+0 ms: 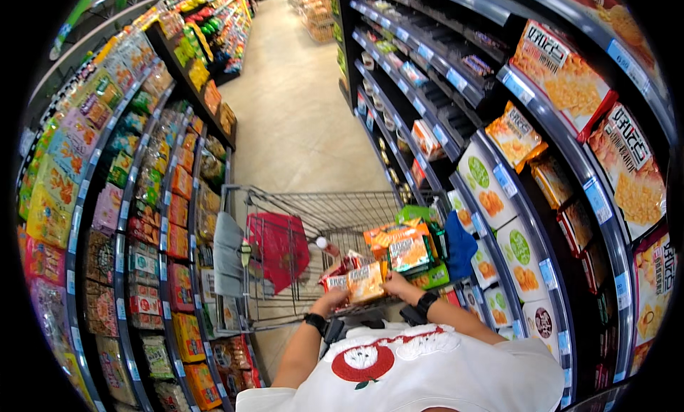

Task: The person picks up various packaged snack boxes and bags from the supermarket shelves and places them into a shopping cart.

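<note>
Low over the near end of the wire shopping cart (326, 194), I hold an orange-yellow biscuit packet (367, 281) with its printed front facing up. My right hand (396, 285) grips its right edge. At its lower left is my left hand (335, 300), closed around packet edges. A red packet (335, 281) sits against the left side of the orange one, partly covered, and appears pinched by the left fingers. Just beyond the right hand, an orange and green biscuit packet (409, 254) lies on other packs in the cart.
A red plastic bag (278, 249) and a capped bottle (327, 246) are in the cart. Blue fabric (460, 246) covers its right side; a grey pad (228, 257) is at its left. Snack shelves (120, 241) and biscuit shelves (545, 273) flank the cart closely. Aisle floor (294, 102) stretches ahead.
</note>
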